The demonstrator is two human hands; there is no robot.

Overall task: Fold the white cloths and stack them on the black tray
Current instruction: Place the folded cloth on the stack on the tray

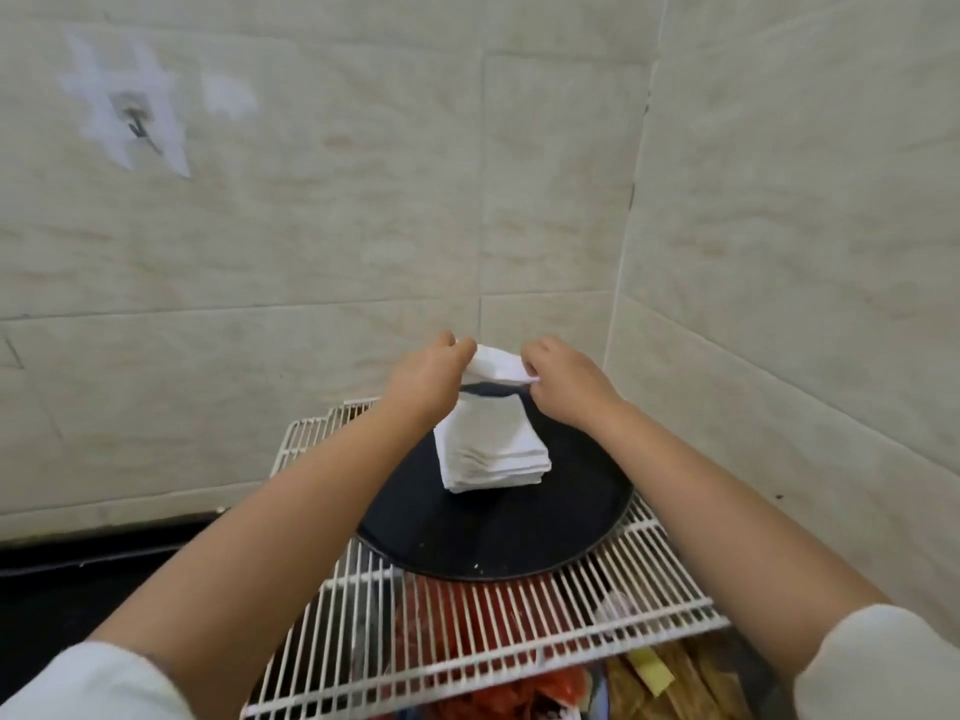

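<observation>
A stack of soft white woven cloths [492, 449] sits on a round matt black tray [498, 532], itself on a white coated wire rack [519, 615]; glossy beige wall tiles [311, 200] behind.

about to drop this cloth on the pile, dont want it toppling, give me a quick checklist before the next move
1. Both hands hold the cloth: ok. Left hand and right hand each pinch an end.
2. Cloth fully folded: cannot tell, it is bunched between the hands.
3. Cloth clear of the pile: ok, held above and behind it.
4. Pile square: not ok, lower layers jut out at the front right.
5. Pile on the tray: ok, with bare tray around it.
6. Tray seated on the rack: ok, resting flat on the wires.
</observation>
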